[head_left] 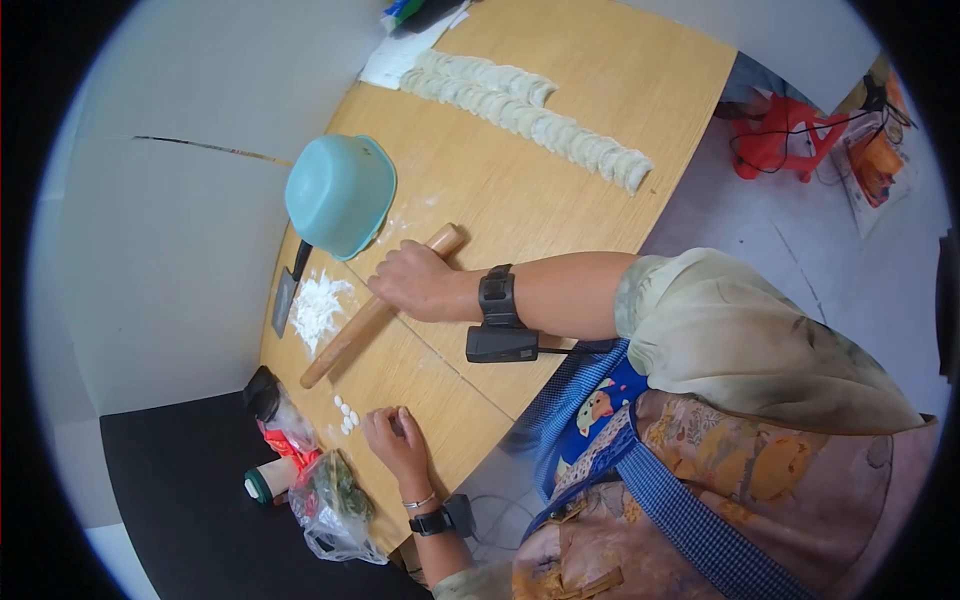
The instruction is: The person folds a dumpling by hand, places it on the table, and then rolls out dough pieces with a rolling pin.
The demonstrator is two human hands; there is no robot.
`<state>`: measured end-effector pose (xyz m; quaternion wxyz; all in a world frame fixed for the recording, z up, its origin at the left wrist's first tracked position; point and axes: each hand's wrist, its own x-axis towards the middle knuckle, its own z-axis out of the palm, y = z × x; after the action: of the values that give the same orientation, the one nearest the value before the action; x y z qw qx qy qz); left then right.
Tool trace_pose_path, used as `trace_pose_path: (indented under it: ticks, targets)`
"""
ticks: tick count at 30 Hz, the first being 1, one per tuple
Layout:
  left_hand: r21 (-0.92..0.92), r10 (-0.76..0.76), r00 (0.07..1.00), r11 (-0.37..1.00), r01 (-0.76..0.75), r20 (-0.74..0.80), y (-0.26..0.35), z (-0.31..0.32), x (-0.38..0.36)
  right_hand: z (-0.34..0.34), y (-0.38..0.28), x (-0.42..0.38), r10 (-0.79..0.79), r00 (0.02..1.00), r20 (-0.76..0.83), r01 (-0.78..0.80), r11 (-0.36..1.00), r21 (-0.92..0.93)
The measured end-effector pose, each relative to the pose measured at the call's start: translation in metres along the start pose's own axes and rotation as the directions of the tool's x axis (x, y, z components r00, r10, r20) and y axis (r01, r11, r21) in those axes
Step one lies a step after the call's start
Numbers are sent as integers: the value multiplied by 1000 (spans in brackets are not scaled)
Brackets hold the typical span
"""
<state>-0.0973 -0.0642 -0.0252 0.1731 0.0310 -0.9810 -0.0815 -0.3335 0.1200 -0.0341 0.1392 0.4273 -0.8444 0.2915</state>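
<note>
The right hand (410, 280) grips the rolling pin (348, 343); pressure is best kept even. Left hand (394, 441) curls near white pieces (345, 409), grip unclear

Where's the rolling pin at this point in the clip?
In the head view, the rolling pin is left of centre, slanting across the table in the right hand, beside the white powder.

Evenly bright, edges bowed, corners black
</note>
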Motion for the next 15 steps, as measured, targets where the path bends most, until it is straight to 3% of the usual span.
trace_pose_path:
  ticks: [2,4,5,7,8,10,15]
  targets:
    - [-6,-3,1000,1000,3,-6,-2,-3,-4,3,1,-1,-14,996,-86,19,998,54]
    - [-62,-109,991,992,114,84,-1,-5,-1,5,1,-1,-14,997,-82,18,999,46]
    - [-65,-110,991,991,115,83,-1,-4,5,6,1,-1,-9,997,-78,11,999,33]
    - [-91,31,999,995,-29,19,-3,2,18,8,2,0,-13,996,-84,15,1000,25]
    - [-97,29,999,995,-27,17,-2,5,22,9,2,0,-16,996,-91,19,1000,22]
    - [-8,23,981,1000,-22,191,-3,11,26,8,1,1,-12,996,-85,14,1000,22]
    - [-52,-13,977,998,24,211,-9,9,25,0,-1,2,-20,999,-34,22,999,45]
